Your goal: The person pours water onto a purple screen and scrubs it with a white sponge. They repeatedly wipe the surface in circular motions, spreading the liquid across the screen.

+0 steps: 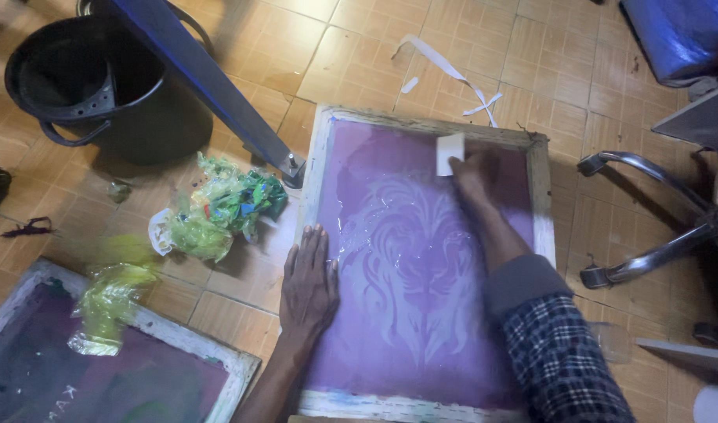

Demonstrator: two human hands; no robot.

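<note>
A wooden-framed printing screen (540,205) is laid flat on the tiled floor (359,55), its purple mesh showing a pale lion-head stencil (412,262) at the centre. The left hand (309,283) is rested palm down at about nine o'clock on the screen, across the frame's left edge; its grip is spread, fingers flat and pointed toward twelve o'clock, nothing being held. The right hand (473,174) is stretched to about one o'clock on the mesh, near the far frame rail, and its grip is pinched on a small white rectangular pad (450,152), which is pressed to the mesh; the hand is blurred, so single fingers cannot be told. A grey cuff and checked sleeve (558,360) are seen on the right forearm.

At nine o'clock from the screen, just beside it, a crumpled green and yellow plastic bag (222,207) is seen. A black bucket (100,86) is stood at ten o'clock, well apart, with a blue metal leg (210,86) slanting in front of it. A second framed screen (194,345) is laid at seven o'clock, with yellow plastic (108,305) on it. White strips (453,74) are scattered at twelve o'clock, and a chair base (649,211) is seen at three o'clock.
</note>
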